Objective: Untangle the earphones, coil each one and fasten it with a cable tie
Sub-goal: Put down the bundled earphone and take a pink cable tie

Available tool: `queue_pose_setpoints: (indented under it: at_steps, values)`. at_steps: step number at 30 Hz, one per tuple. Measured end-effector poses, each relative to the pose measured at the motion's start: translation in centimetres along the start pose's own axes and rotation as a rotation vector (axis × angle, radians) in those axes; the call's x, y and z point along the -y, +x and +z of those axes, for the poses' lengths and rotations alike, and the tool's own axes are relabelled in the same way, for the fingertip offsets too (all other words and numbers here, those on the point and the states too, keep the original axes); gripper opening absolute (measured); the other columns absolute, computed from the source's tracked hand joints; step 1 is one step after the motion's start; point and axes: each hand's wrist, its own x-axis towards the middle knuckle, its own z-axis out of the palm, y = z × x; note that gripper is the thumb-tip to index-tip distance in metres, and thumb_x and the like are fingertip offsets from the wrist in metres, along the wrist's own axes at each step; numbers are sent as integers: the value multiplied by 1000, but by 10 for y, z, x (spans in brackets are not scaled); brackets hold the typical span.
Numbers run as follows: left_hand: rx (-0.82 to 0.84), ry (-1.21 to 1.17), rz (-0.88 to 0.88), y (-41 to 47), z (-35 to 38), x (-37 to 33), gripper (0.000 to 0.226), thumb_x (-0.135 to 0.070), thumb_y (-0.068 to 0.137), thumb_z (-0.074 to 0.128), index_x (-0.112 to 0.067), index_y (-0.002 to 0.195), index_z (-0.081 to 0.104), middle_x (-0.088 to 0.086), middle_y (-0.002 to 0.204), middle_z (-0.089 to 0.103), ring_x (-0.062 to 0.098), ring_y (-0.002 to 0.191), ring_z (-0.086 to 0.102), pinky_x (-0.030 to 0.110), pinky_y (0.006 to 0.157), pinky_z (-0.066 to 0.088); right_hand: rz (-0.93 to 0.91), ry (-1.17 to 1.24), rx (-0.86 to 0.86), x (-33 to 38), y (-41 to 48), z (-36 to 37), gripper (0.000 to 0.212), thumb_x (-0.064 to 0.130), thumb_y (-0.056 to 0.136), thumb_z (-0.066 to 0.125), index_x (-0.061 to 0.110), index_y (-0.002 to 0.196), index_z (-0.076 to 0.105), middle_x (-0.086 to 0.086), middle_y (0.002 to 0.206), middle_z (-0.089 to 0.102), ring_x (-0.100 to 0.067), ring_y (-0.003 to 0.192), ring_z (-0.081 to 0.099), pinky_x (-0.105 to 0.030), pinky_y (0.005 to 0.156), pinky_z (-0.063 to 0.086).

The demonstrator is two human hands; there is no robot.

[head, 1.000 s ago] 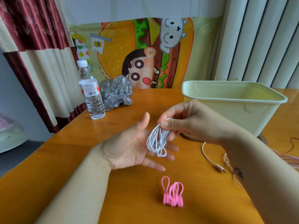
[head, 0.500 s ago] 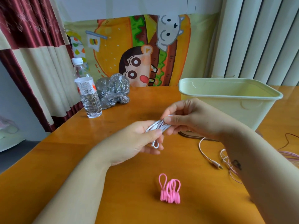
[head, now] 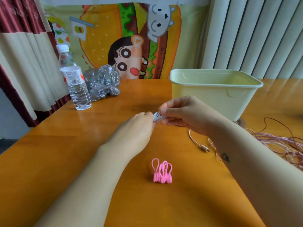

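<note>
"Head view, quick pass: how far along is this?"

"One white earphone [head: 158, 116] looks coiled into a tight bundle, held in the air above the table [head: 65, 161] between both hands. No tie on it that I can see."

"Hands?"

"Right hand [head: 185, 114] pinches the bundle's far end between thumb and fingers. Left hand [head: 137, 128] has its fingers curled round the near end; seen from the back, so the exact grip is hidden."

"Ties?"

"Pink cable ties [head: 162, 172] stand clustered on the table, near the person and well apart from both hands. Untouched, by the look of it."

"What's left?"

"My guess is most of it. Fastening this coil comes next. A pink earphone [head: 199, 145] lies loose under the right forearm, plug end showing, and a tangle of pink and dark red cables [head: 278, 145] sits at the right edge. The pale green bin [head: 213, 94] shows nothing inside from this angle."

"Any writing?"

"Water bottle [head: 75, 84] has a label with a barcode; the print is too small to read. The cartoon cloth [head: 127, 46] behind has no legible text. No brand on the earphones."
</note>
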Motion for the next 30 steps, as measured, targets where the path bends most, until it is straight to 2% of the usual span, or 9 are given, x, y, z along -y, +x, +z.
queue_pose_setpoints:
  at_steps: [3, 6, 9, 11, 13, 15, 18, 21, 30]
  values:
    - [33, -117, 54, -4, -1, -2, 22, -30, 102, 34, -17, 87, 43, 0, 87, 54, 23, 83, 56, 42, 72, 47, -23, 27, -48, 0, -13, 1, 6, 6, 88, 61, 9, 89, 66, -9, 78, 72, -9, 63, 68, -19, 64, 56]
    - [127, -373, 23, -7, -2, 1, 25, -26, 101, 37, -16, 83, 51, 0, 78, 62, 16, 74, 61, 31, 71, 47, -71, -76, -85, -1, -37, 2, 23, 14, 86, 64, 14, 109, 62, -9, 94, 70, -14, 72, 68, -25, 71, 58]
    - [313, -669, -135, -7, -1, 10, 28, -22, 100, 39, -16, 76, 51, -1, 69, 57, 10, 61, 63, 30, 67, 52, -56, -545, -8, -9, -68, 6, 29, 24, 80, 73, 18, 107, 63, 1, 93, 68, -12, 74, 66, -29, 73, 56]
    - [433, -734, -174, -13, -8, 11, 27, -24, 100, 41, -15, 77, 51, -1, 71, 57, 9, 58, 64, 28, 65, 52, -19, -868, 95, -21, -90, 17, 30, 34, 77, 76, 24, 102, 63, 9, 90, 67, -5, 76, 63, -24, 70, 53]
    - [517, -787, -186, -19, -13, 12, 25, -28, 99, 42, -13, 82, 53, 1, 80, 59, 11, 58, 65, 26, 63, 53, -30, -1010, 115, -36, -98, 28, 34, 39, 77, 74, 27, 106, 60, 11, 95, 62, -4, 77, 58, -20, 66, 49]
    - [577, -805, -204, -25, -19, 8, 26, -31, 97, 44, -9, 89, 55, 8, 93, 62, 19, 64, 67, 31, 65, 56, -122, -1068, 39, -49, -97, 37, 33, 39, 78, 72, 26, 104, 58, 8, 95, 57, -5, 74, 54, -20, 64, 45]
    - [656, -708, -225, -34, -22, -5, 24, -28, 95, 47, -7, 89, 58, 20, 104, 62, 33, 79, 67, 44, 83, 53, -213, -1026, -32, -56, -93, 40, 19, 32, 80, 70, 21, 93, 60, 7, 84, 60, -8, 69, 54, -23, 62, 45]
    - [733, -631, -241, -39, -25, -16, 30, -30, 98, 43, -6, 91, 59, 25, 110, 64, 35, 86, 65, 49, 93, 50, -192, -941, -34, -58, -91, 39, 13, 27, 81, 71, 19, 88, 64, 11, 74, 60, -2, 61, 53, -13, 60, 43]
    - [743, -607, -251, -35, -16, -18, 38, -30, 100, 43, 1, 115, 58, 23, 108, 68, 32, 84, 68, 46, 88, 54, -215, -1028, 69, -46, -90, 37, 11, 12, 82, 67, 17, 92, 69, 11, 79, 64, -1, 69, 58, -15, 67, 50]
